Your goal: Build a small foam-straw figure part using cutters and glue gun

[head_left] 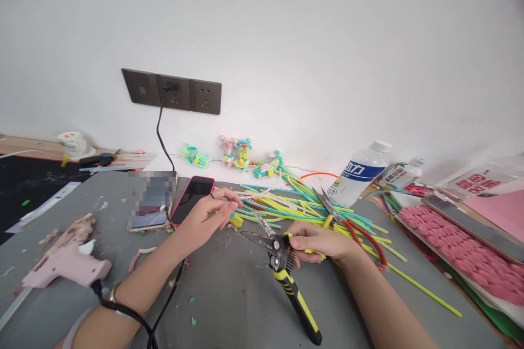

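My right hand [317,242] grips one handle of black-and-yellow wire strippers [278,253]. Their jaws are spread apart and point up and left, while the other handle hangs free towards me. Left of the jaws, my left hand [210,215] is closed, its fingertips pinching a small yellow and teal pipe-cleaner piece [236,220]; its far side is partly hidden by the fingers. Behind both hands lies a loose pile of yellow, green and teal pipe cleaners [303,202]. Red-handled scissors [360,237] rest on the pile, close to my right wrist.
A pink glue gun [67,256] lies at left, its black cord running under my left forearm. Two phones, one a pink-edged phone [194,193], lie behind that arm. Several small pipe-cleaner figures [242,154] line the wall. A bottle [360,174] stands at right near pink braided material [458,245].
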{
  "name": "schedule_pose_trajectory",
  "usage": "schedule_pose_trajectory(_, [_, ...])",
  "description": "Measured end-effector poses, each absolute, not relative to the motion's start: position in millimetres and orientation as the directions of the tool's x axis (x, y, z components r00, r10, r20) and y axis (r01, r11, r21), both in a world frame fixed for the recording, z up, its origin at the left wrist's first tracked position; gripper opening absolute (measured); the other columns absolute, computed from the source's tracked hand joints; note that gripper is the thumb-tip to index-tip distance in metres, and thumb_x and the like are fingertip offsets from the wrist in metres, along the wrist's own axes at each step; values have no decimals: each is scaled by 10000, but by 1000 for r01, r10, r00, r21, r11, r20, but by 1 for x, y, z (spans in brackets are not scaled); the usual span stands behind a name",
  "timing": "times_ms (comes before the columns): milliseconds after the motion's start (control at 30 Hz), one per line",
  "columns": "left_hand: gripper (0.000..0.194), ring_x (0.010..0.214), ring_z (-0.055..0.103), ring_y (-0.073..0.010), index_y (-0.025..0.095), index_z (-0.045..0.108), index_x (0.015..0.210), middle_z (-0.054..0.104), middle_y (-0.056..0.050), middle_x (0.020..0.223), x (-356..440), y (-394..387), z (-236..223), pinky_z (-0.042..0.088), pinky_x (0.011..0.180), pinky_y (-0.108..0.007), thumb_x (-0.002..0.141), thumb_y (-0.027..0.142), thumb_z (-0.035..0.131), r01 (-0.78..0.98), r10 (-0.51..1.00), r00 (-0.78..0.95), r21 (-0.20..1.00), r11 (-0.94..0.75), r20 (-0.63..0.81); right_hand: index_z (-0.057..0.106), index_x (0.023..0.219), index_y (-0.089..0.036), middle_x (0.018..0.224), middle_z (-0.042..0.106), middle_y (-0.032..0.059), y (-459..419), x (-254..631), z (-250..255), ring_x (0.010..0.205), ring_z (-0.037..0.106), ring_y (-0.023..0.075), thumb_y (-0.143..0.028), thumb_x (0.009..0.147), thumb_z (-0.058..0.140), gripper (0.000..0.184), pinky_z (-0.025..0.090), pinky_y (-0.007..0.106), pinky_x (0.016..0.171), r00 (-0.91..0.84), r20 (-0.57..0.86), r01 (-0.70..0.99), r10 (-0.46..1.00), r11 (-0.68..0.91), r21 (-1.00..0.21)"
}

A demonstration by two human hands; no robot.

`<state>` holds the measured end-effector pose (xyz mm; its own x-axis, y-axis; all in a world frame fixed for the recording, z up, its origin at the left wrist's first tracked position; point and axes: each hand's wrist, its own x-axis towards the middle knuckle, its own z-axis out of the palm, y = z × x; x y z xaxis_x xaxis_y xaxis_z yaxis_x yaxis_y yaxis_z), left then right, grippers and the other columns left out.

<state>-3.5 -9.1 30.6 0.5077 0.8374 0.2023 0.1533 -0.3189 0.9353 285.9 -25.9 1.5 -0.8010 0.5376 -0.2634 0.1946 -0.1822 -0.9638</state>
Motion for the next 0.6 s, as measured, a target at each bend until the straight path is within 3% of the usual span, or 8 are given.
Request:
schedule_pose_trajectory(133, [405,1200,521,-276,181,665,701,575,-122,1250,-3,-12,33,509,833,-312,958,394,436,193,808,562,922,-335,177,664,687,-97,353,379,-96,-25,288,0,301,253,41,-588,880,561,538,260,209,397,-801,-264,179,537,-205,-962])
schedule_pose_trajectory(233, [312,1295,455,-288,204,721,854,539,-107,1349,-3,-13,35,525,830,-300,946,384,484,164,796,583,936,-311,163,660,685,-103,348,376,-98,-24,288,1,302,256,47,-588,879,562,531,278,212,404,-799,-251,170,547,-196,-966])
schedule_pose_trajectory(600, [469,1305,472,-296,192,737,835,520,-76,1425,-6,-12,33,470,968,-388,1003,410,357,-27,733,663,983,-180,152,661,697,-110,337,368,-104,-23,289,-1,310,255,59,-561,896,550,506,321,224,442,-782,-238,136,576,-215,-967])
